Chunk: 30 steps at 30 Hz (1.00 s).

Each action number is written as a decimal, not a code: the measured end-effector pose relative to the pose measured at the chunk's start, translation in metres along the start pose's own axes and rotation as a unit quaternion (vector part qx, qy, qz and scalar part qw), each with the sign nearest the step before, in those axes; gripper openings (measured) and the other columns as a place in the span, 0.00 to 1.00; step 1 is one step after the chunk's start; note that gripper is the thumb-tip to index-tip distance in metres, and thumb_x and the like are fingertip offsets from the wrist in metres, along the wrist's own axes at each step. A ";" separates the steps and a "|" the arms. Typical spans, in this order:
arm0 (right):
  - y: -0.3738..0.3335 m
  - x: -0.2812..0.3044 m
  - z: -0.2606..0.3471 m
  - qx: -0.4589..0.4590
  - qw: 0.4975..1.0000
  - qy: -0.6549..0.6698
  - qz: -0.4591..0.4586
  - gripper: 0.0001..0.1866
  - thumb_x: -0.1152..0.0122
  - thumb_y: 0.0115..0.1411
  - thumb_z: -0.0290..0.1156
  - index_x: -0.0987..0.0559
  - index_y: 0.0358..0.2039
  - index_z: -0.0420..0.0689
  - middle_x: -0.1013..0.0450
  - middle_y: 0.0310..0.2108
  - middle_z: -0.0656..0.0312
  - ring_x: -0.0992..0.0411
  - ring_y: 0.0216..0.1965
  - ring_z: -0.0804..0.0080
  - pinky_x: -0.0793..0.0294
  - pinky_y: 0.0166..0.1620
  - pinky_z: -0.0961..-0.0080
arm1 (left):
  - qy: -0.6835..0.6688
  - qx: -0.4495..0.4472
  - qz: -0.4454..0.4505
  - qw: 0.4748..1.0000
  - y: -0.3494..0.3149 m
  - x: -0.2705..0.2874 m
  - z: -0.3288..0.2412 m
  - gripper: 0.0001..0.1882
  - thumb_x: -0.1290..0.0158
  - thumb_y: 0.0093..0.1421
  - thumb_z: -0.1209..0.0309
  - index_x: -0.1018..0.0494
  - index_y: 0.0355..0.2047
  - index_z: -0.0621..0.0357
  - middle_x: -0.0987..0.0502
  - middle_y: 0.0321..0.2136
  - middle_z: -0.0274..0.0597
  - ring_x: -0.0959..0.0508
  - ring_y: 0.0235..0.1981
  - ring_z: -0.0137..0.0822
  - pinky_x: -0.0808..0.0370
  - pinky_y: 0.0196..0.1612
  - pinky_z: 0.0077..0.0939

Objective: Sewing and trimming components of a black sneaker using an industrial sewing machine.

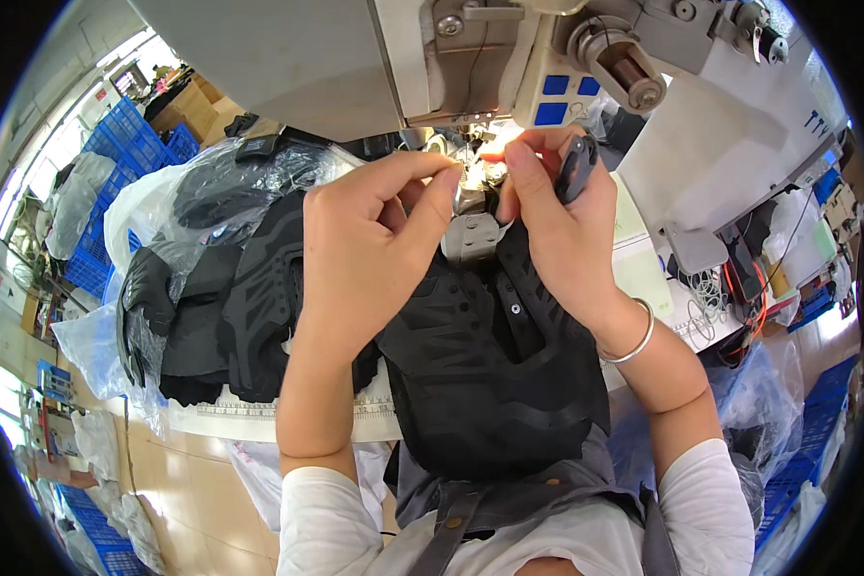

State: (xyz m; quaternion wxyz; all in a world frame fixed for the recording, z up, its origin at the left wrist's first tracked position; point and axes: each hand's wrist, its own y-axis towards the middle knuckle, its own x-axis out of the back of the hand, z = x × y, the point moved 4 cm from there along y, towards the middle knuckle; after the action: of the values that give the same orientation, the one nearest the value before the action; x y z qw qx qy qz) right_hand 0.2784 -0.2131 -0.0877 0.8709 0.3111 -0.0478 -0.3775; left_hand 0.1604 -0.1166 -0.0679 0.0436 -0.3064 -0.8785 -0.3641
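My left hand (379, 245) is raised in front of the sewing machine's needle area (470, 173), thumb and forefinger pinched together. Whatever lies between those fingertips is too small to make out. Across from it, my right hand (571, 230) has its thumb and fingers closed close to the needle. Dark thread snips (576, 168) are tucked in this hand, partly hidden by it. Below both hands a black shoe upper (490, 384) with eyelets and a patterned surface hangs over the front of the machine toward my lap. Bright lamp glare blurs the needle itself.
More black shoe uppers (259, 307) and clear plastic bags (154, 206) are piled left of the machine. The machine head (288, 58) overhangs from above, with a thread spool (634, 77). Blue crates (91, 250) stand farther left. Coiled cord (706, 307) lies at the right.
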 end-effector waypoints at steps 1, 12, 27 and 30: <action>0.001 0.000 -0.002 -0.051 0.999 -0.016 -0.006 0.07 0.46 0.56 0.26 0.32 0.32 0.37 0.32 0.24 0.65 0.36 0.23 0.86 0.37 0.26 0.88 | 0.001 -0.002 0.000 1.000 0.000 -0.001 0.002 0.05 0.46 0.50 0.75 0.25 0.27 0.64 0.32 0.11 0.32 0.41 0.12 0.17 0.44 0.16 0.13; 0.002 -0.008 -0.016 -0.195 0.954 0.227 0.033 0.08 0.44 0.55 0.31 0.28 0.25 0.39 0.33 0.17 0.66 0.47 0.11 0.87 0.53 0.14 0.87 | 0.000 -0.002 -0.016 1.000 0.001 -0.004 0.001 0.04 0.46 0.51 0.77 0.26 0.28 0.65 0.32 0.12 0.33 0.37 0.14 0.16 0.41 0.17 0.12; 0.005 0.003 -0.014 -0.187 0.970 0.121 0.101 0.07 0.43 0.54 0.31 0.27 0.28 0.39 0.32 0.17 0.64 0.40 0.12 0.85 0.46 0.14 0.88 | 0.051 -0.147 0.034 0.987 0.000 -0.017 0.000 0.16 0.48 0.48 0.78 0.27 0.40 0.60 0.30 0.16 0.33 0.39 0.11 0.18 0.43 0.15 0.13; -0.004 0.004 -0.017 -0.154 0.980 0.035 0.121 0.05 0.44 0.54 0.27 0.27 0.28 0.39 0.32 0.17 0.65 0.39 0.13 0.86 0.44 0.15 0.89 | 0.136 -0.153 0.114 0.972 -0.003 -0.019 0.001 0.10 0.48 0.47 0.76 0.27 0.32 0.60 0.30 0.17 0.38 0.34 0.11 0.28 0.37 0.17 0.20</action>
State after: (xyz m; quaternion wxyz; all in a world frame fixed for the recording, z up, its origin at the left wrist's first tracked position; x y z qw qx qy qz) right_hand 0.2840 -0.2089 -0.1040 0.9488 0.1779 0.0044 -0.2610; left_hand 0.1745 -0.1271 -0.0760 0.1569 -0.3551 -0.7576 -0.5247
